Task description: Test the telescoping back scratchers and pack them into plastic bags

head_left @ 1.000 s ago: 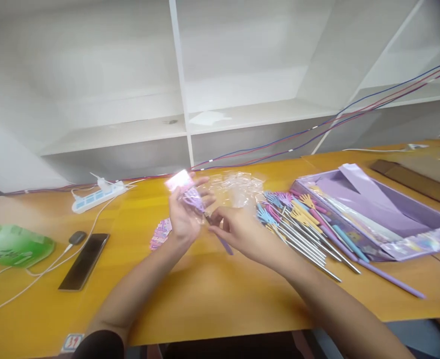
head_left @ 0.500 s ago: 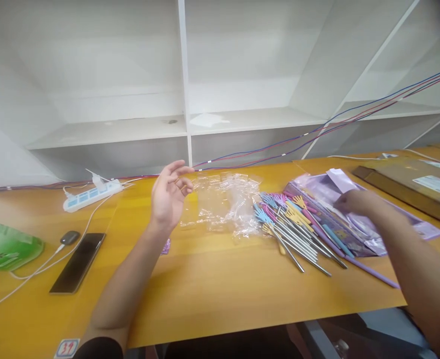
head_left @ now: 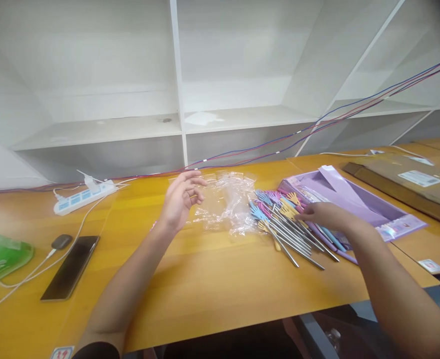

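My left hand (head_left: 178,202) is raised over the table, its fingers loosely curled and apart, with nothing in them. Just right of it lie crumpled clear plastic bags (head_left: 229,202). My right hand (head_left: 327,215) reaches over a pile of back scratchers (head_left: 291,234) with metal rods and small hand-shaped heads in blue, pink, purple and yellow. Its fingertips are at a yellow back scratcher head (head_left: 288,211); whether they grip it is not clear. Behind that hand is a purple open box (head_left: 365,199), partly covered by the arm.
A flat cardboard box (head_left: 395,167) lies at the far right. On the left are a white power strip (head_left: 85,197), a black phone (head_left: 70,269), a small dark charging device (head_left: 61,242) and a green pouch (head_left: 5,254). White shelves (head_left: 235,119) and cables stand behind the table.
My right hand has moved left from the purple box to the back scratchers. The box now shows more of its open inside. My left hand has shifted slightly right, still open.
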Action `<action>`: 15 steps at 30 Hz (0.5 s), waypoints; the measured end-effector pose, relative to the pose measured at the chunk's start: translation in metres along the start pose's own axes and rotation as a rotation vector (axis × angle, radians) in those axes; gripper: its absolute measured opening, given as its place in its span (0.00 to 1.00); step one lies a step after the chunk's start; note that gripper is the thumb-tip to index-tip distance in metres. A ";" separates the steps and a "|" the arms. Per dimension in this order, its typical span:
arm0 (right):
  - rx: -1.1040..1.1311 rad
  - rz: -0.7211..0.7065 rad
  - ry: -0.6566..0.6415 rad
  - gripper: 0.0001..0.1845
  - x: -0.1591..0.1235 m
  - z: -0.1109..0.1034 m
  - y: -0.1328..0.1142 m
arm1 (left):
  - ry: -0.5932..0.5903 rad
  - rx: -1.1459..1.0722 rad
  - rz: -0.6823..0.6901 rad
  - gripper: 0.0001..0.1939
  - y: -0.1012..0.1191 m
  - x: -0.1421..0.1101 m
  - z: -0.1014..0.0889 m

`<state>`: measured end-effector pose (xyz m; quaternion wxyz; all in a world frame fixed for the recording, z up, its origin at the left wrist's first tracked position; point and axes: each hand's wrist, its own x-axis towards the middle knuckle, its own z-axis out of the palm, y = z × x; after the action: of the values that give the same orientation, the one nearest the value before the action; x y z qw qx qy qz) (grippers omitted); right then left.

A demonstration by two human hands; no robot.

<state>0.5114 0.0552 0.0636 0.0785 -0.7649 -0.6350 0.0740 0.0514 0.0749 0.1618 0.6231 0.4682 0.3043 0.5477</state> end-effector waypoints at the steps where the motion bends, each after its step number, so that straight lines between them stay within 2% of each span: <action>1: -0.002 0.008 -0.065 0.16 -0.003 0.007 -0.003 | -0.005 0.005 -0.008 0.20 -0.001 0.000 0.001; 3: -0.016 0.043 -0.168 0.13 -0.007 0.016 -0.007 | -0.015 0.016 -0.023 0.20 -0.002 0.001 0.002; 4: -0.024 0.059 -0.181 0.12 -0.008 0.018 -0.009 | -0.019 0.020 -0.030 0.20 -0.002 0.001 0.002; 11: -0.066 0.071 -0.183 0.15 -0.014 0.020 -0.012 | -0.042 0.024 -0.039 0.20 -0.003 -0.001 0.002; 15: -0.120 0.058 -0.114 0.15 -0.020 0.026 -0.018 | -0.059 0.028 -0.038 0.19 -0.003 -0.002 0.004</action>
<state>0.4851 0.0396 0.0426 -0.0061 -0.7807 -0.6196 0.0815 0.0555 0.0718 0.1596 0.6354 0.4869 0.3024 0.5174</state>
